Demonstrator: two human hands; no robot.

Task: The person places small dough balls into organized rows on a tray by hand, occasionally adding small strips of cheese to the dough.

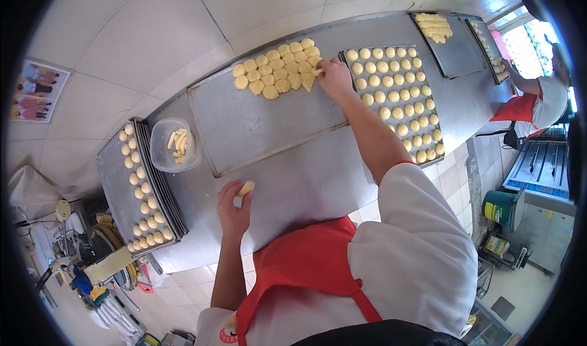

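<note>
My right hand (334, 78) pinches a small piece of pale dough (320, 71) at the right end of a cluster of flattened dough rounds (272, 72) on a metal tray (257, 132). Nearer me, over the steel worktop, my left hand (232, 206) holds another small dough piece (247, 187) between thumb and fingers. Left of the middle tray sits a clear plastic tub (162, 156) with several pale sticks in it. To the right, a large tray (359, 47) carries rows of round dough balls (397, 112).
Stacked trays with dough balls (165, 199) stand at the left end of the worktop (293, 181). At the far right, a co-worker (547, 98) in a red apron handles a narrow tray (489, 52), beside another tray with dough strips (433, 28). A tiled wall runs behind.
</note>
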